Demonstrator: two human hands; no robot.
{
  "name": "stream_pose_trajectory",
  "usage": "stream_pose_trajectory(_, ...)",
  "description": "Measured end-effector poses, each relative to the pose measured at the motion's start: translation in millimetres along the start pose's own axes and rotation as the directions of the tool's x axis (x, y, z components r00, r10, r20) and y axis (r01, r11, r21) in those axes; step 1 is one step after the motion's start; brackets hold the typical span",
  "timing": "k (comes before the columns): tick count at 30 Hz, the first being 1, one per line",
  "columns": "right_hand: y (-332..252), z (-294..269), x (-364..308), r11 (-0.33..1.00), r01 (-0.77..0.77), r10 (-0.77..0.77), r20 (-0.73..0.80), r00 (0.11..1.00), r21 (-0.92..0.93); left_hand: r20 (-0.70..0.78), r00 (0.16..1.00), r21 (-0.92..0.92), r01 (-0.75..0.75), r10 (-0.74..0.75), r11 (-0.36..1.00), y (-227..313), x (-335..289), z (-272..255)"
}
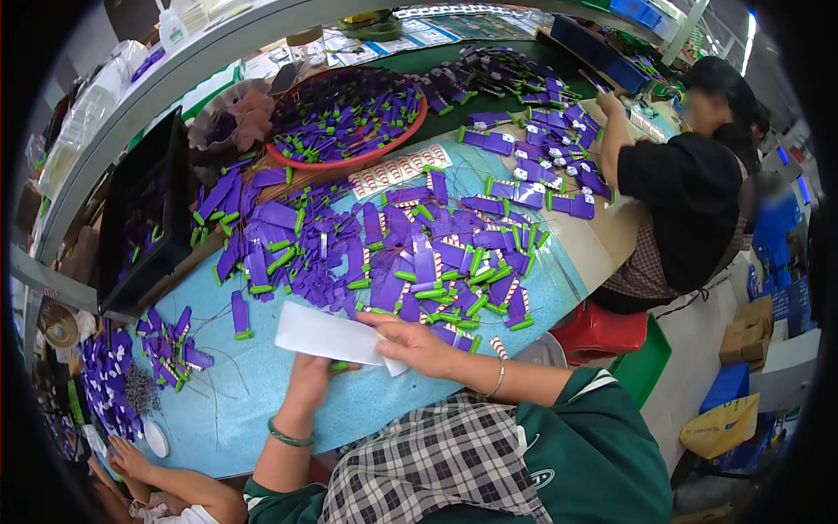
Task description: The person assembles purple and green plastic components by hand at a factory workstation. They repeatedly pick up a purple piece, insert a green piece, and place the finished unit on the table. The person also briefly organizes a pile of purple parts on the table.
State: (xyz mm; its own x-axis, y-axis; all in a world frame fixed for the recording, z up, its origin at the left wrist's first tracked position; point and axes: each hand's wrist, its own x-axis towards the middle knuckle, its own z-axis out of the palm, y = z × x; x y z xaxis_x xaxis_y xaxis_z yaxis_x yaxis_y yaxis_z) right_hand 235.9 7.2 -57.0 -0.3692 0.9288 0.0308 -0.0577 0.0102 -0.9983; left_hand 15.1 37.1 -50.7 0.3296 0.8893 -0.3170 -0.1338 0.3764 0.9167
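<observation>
My left hand (312,374) grips the lower edge of a white paper sleeve (321,335) from below; something green shows at its fingers. My right hand (419,343) lies on the sleeve's right end, fingers pressed over it. The sleeve sits just above a light blue table top (253,393). Right behind my hands spreads a big heap of purple flat items with green caps (410,262), some beside red-and-white striped strips (499,348).
A red round basin (349,118) full of the same purple items stands at the back. A person in black (690,192) works at the right end. Another person's hand (131,458) reaches in at lower left near a smaller purple pile (170,345). A black tray (144,210) leans at left.
</observation>
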Motion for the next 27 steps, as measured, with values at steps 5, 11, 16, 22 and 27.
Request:
stream_pose_trajectory(5, -11, -35, -20, 0.995, 0.04, -0.05, -0.109, 0.993, -0.09, 0.193, 0.981, 0.063, -0.039, 0.026, 0.997, -16, 39, 26)
stream_pose_trajectory(11, -14, -85, -31, 0.996, 0.074, -0.084, -0.198, 0.977, -0.057, 0.209, 0.978, 0.104, -0.02, -0.002, 0.994, 6, 70, 87)
stream_pose_trajectory(16, -11, -125, -38, 0.905, -0.085, 0.149, -0.125, 0.981, 0.417, 0.325, 0.945, 0.105, -0.006, -0.029, 0.994, 8, 94, 111)
stream_pose_trajectory(22, -49, -154, -116, 0.73, -0.063, 0.054, 0.035, 0.998, 0.68, 0.372, 0.927, 0.151, -0.014, -0.044, 0.988, 6, 94, 115)
stream_pose_trajectory(27, 0, -152, -284, 0.742, -0.421, 0.486, 0.013, 0.874, 0.522, 0.432, 0.895, 0.186, 0.033, -0.112, 0.982, 20, 76, 94)
